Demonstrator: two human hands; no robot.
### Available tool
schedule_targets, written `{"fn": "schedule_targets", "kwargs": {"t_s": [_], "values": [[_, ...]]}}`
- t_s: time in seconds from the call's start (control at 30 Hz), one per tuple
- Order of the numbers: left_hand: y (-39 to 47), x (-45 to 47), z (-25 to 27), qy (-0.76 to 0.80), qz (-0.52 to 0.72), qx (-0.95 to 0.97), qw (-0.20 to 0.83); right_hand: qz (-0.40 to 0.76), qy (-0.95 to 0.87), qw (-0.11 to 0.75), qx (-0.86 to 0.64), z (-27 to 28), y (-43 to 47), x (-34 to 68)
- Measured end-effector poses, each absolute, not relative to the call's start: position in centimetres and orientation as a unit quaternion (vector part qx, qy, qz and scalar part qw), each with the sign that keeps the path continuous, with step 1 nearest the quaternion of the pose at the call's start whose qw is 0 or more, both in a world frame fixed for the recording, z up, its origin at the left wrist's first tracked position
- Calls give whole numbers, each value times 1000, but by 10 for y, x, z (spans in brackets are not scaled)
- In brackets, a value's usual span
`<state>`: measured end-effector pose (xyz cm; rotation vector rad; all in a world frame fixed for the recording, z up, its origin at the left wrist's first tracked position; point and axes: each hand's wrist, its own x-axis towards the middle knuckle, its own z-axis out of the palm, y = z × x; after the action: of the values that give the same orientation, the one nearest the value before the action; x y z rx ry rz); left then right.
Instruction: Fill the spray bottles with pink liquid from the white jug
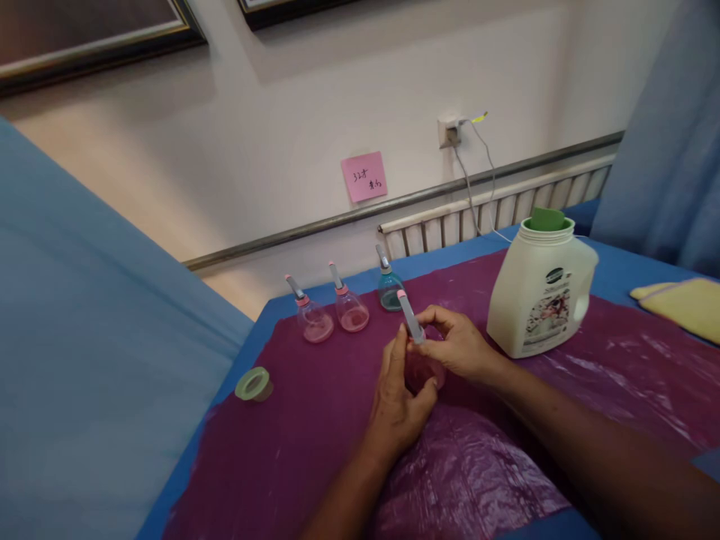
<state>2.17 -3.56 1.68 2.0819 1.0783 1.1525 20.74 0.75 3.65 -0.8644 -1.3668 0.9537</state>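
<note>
While three small round bottles with pump tops, two pink [315, 321] [352, 311] and one teal [389, 291], stand capped along the table's [630, 274] far edge, a fourth pink bottle [423, 369] sits mid-table on purple plastic sheeting [315, 450]. Left hand [398, 405] fingers curl round its body; right hand [458, 343] pinches its pump top [410, 316], seemingly being fitted. An open detergent jug [540, 292] stands beside, its green cap [253, 384] lying apart.

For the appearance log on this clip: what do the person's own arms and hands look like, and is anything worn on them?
Both forearms are bare as far as the frame shows, with no sleeves in view. The left hand and right hand wear no gloves, and no rings, watch or bands are visible.
</note>
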Motion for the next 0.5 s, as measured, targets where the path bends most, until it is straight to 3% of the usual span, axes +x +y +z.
{"fn": "schedule_targets", "kwargs": {"t_s": [0.2, 0.5], "values": [[-32, 22, 13, 402, 432, 754, 289, 402, -535, 636, -383, 31, 8, 193], [-32, 22, 16, 423, 417, 752, 285, 464, -569, 595, -326, 47, -3, 212]]}}
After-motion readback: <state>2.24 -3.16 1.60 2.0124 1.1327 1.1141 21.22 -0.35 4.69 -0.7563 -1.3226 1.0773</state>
